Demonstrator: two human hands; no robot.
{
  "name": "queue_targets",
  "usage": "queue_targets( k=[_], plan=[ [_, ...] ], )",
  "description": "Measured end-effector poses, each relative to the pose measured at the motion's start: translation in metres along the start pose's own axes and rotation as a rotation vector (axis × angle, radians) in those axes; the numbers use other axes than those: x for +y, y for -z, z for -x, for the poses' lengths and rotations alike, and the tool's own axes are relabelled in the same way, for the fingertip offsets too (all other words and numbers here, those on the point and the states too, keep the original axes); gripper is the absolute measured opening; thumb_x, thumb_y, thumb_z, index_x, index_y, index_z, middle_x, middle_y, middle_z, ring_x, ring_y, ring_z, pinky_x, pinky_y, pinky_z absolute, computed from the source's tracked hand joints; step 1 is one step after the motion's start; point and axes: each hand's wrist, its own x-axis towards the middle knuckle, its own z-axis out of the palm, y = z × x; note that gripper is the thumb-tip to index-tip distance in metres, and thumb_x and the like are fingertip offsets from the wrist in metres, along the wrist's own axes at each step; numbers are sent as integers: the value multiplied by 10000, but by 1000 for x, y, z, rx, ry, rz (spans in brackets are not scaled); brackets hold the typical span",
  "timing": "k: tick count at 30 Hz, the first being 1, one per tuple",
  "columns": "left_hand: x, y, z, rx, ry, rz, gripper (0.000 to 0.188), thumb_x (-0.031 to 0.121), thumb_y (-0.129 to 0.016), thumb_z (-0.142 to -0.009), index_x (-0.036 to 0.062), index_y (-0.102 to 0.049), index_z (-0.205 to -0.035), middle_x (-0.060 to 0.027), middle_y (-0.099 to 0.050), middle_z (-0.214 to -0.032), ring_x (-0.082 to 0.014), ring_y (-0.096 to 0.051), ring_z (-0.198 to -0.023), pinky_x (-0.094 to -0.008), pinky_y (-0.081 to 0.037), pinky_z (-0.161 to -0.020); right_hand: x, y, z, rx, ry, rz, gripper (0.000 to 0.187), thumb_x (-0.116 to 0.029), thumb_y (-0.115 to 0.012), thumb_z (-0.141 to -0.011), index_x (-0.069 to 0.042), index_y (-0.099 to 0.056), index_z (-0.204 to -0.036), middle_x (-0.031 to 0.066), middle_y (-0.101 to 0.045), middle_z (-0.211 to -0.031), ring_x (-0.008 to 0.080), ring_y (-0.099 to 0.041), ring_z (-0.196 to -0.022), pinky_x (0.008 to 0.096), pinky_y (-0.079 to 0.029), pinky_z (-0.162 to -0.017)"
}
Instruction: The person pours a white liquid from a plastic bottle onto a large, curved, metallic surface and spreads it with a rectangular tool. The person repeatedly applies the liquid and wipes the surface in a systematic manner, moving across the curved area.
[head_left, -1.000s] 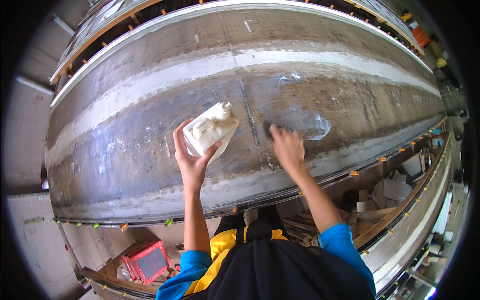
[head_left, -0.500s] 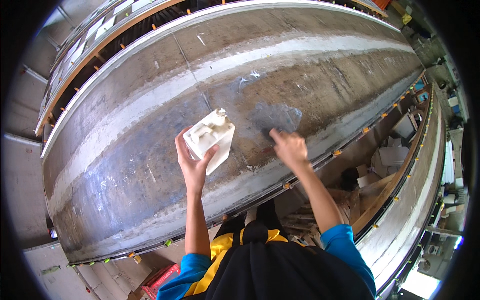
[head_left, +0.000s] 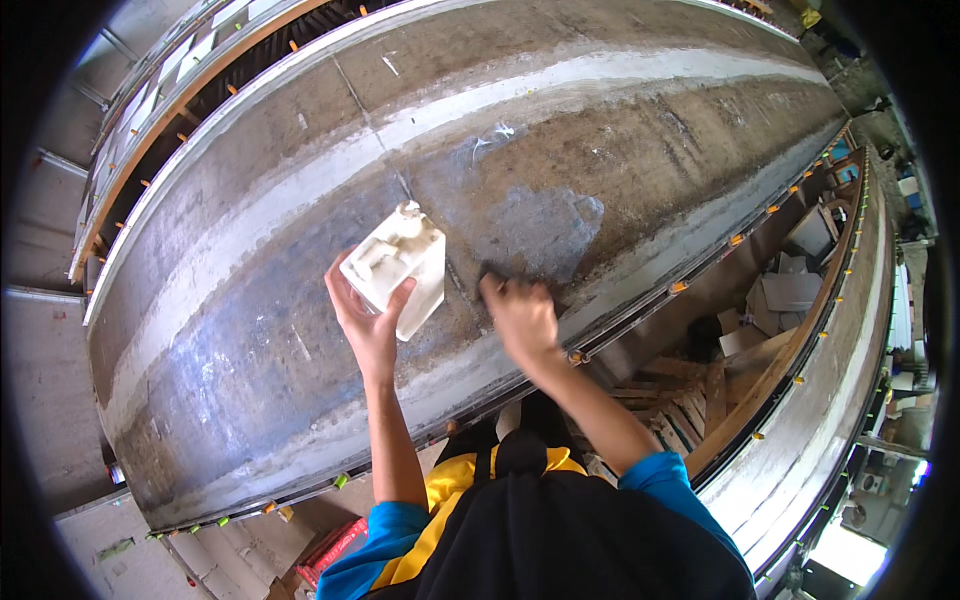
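Observation:
My left hand point(head_left: 368, 325) is closed around a white plastic jug point(head_left: 425, 285), with the thumb over its near side. The jug is held tilted above the long brown-grey curved mould point(head_left: 660, 150); its upper part looks cut or dented. My right hand point(head_left: 522, 318) is closed and pressed low against the mould surface, to the right of the jug. Under its fingertips a small dark pad point(head_left: 487, 277) shows in part, blurred, its kind unclear. A wet-looking patch point(head_left: 555, 230) with a sheen lies just beyond that hand.
Orange and green clips point(head_left: 680, 287) line the mould's near edge. A second long mould point(head_left: 800, 430) stands to the right, with a wooden frame and scraps of board point(head_left: 790, 290) between. A red package point(head_left: 340, 545) lies on the floor at lower left. Racks point(head_left: 180, 80) stand behind.
My right hand has swept left and toward me across the mould, off the wet patch. The left hand with the jug has shifted slightly left. The view has moved a little.

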Motion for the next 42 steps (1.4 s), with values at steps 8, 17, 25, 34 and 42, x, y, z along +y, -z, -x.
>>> queue_targets(
  k=[8, 17, 25, 34, 42],
  plan=[
    [6, 14, 0, -12, -71, -83, 737, 165, -823, -613, 28, -417, -1213, -126, -516, -1150, -245, -496, -1084, -384, -378, -957, 85, -8, -67, -323, -360, -285, 305, -87, -576, -821, -112, -524, -1121, 107, -629, -660, 236, -636, -561, 337, -538, -466],
    [5, 38, 5, -56, -38, -172, 701, 187, -823, -610, 42, -451, -1186, -120, -555, -1101, -241, -548, -1020, -377, -439, -888, 12, 34, 5, -410, -31, -404, 354, -129, -676, -731, -111, -529, -1052, 144, -643, -740, 291, -654, -663, 396, -533, -625],
    [36, 16, -16, -471, -93, -471, 639, 229, -819, -608, 68, -491, -1133, -140, -612, -1031, -276, -602, -968, -403, -497, -831, 109, 17, -40, -669, -477, -692, 665, -223, -751, -658, -96, -490, -1256, 200, -604, -1092, 306, -585, -1032, 416, -450, -884],
    [-3, -39, 0, -925, -816, -1212, 637, 247, -782, -628, 137, -474, -1174, -126, -535, -1061, -337, -523, -1019, -449, -418, -870, 184, 37, 2, -221, -741, -776, 568, -214, -753, -609, 3, -559, -1097, 197, -645, -969, 308, -628, -914, 341, -473, -796],
    [-8, -77, 2, -1084, -988, -1485, 592, 77, -696, -657, 168, -490, -1204, -120, -534, -1093, -318, -489, -1064, -445, -370, -905, 176, 49, 33, -109, -762, -788, 681, -256, -760, -628, 57, -499, -1173, 247, -630, -940, 297, -637, -887, 345, -483, -778]
  ],
)
